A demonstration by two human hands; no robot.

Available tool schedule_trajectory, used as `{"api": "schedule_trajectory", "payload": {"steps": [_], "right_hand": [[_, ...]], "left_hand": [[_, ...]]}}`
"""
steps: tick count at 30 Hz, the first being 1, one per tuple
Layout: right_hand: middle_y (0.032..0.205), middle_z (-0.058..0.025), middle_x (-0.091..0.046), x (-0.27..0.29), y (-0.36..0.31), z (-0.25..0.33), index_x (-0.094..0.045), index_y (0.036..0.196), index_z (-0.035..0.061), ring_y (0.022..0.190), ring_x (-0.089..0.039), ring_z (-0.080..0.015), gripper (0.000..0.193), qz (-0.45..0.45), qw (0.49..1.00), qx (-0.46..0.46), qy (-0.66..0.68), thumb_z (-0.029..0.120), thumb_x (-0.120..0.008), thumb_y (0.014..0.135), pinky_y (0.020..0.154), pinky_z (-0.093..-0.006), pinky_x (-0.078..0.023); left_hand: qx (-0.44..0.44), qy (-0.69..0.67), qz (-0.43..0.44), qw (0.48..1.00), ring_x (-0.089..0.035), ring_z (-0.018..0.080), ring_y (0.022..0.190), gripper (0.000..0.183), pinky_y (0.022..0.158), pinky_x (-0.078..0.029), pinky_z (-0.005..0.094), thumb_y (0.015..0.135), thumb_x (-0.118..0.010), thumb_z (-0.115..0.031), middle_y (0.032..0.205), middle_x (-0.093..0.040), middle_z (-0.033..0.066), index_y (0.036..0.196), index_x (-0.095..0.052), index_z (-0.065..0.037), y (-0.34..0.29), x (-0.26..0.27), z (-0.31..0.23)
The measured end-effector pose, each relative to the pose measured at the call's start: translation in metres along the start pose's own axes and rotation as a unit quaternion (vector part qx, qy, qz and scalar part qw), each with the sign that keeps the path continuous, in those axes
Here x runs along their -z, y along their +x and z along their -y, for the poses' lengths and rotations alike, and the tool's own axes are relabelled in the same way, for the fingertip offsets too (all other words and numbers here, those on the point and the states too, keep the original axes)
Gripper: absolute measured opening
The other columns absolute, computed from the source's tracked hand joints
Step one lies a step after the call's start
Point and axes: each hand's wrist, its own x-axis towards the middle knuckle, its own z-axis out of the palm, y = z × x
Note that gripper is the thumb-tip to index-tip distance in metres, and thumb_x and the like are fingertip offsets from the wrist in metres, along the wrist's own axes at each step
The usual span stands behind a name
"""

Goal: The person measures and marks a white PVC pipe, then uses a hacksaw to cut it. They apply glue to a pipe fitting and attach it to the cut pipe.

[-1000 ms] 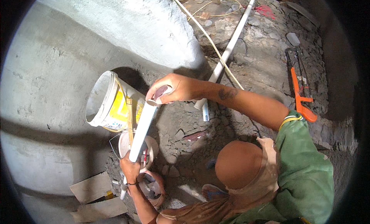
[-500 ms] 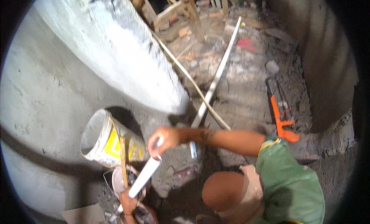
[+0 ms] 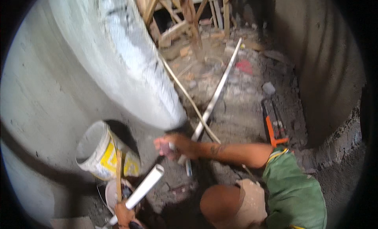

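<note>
My left hand (image 3: 125, 214) is closed around a white plastic pipe (image 3: 145, 185) at the lower left. The pipe slants up to the right, its hollow upper end facing the middle of the view. Just beyond that end, apart from it, my right hand (image 3: 175, 146) is curled, with a small whitish thing showing among its fingers. Blur hides what that thing is. Beside the left hand, a wooden stick (image 3: 119, 170) rises in front of a white and yellow bucket (image 3: 94, 150), which lies tilted.
A long white pipe (image 3: 219, 87) and a thin pole (image 3: 183, 89) cross on the rubble floor ahead. An orange-handled tool (image 3: 271, 130) lies by the right wall (image 3: 319, 71). On the left stands a rough plastered wall (image 3: 59, 91); timber pieces (image 3: 189, 16) stand at the back.
My right hand has left the upper end of the held pipe and moved slightly to the right. The left hand keeps its hold. The view has tilted up a little.
</note>
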Motion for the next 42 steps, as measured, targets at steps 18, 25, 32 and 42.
{"api": "schedule_trajectory", "payload": {"steps": [18, 25, 32, 42], "right_hand": [[0.13, -0.0281, -0.059, -0.024, 0.007, 0.01, -0.048, 0.141, -0.0047, 0.122, -0.058, -0.0414, 0.096, 0.21, 0.72, -0.004, -0.661, 0.051, -0.084, 0.072, 0.105, -0.0463, -0.045], [0.083, -0.0184, -0.071, -0.009, -0.009, -0.028, -0.065, 0.097, 0.004, 0.076, -0.068, -0.041, 0.03, 0.208, 0.606, -0.011, -0.768, 0.017, -0.079, 0.073, 0.074, -0.0501, -0.054], [0.076, -0.0173, -0.068, -0.001, -0.009, -0.033, -0.06, 0.091, 0.0044, 0.071, -0.067, -0.0403, 0.019, 0.088, 0.555, 0.113, -0.82, 0.006, -0.072, 0.076, 0.062, -0.0481, -0.051], [0.078, -0.0091, -0.071, -0.004, -0.047, -0.052, -0.074, 0.1, 0.0051, 0.063, -0.065, -0.0224, 0.027, 0.334, 0.635, -0.322, -0.618, 0.025, -0.077, 0.082, 0.058, -0.0353, -0.051]], "left_hand": [[-0.018, 0.171, 0.005, 0.985, -0.07, 0.0325, 0.067, 0.018, 0.062, -0.056, 0.0457, 0.074, -0.069, -0.014, 0.07, -0.069, 0.0154, 0.092, -0.073, -0.01, -0.002, 0.01, -0.052], [-0.042, 0.106, 0.012, 0.993, -0.072, 0.0338, 0.069, 0.013, 0.059, -0.056, 0.0457, 0.072, -0.068, -0.012, 0.072, -0.07, 0.0167, 0.085, -0.072, -0.009, 0.006, -0.005, -0.064], [0.059, -0.099, 0.462, 0.879, -0.073, 0.0343, 0.07, 0.019, 0.059, -0.057, 0.045, 0.07, -0.071, -0.011, 0.074, -0.071, 0.0196, 0.086, -0.077, -0.006, 0.022, -0.002, -0.07], [-0.076, 0.23, 0.214, 0.946, -0.074, 0.0269, 0.092, 0.015, 0.071, -0.056, 0.0391, 0.085, -0.065, -0.015, 0.093, -0.076, 0.0102, 0.092, -0.078, -0.014, 0.042, 0.046, -0.119]]}}
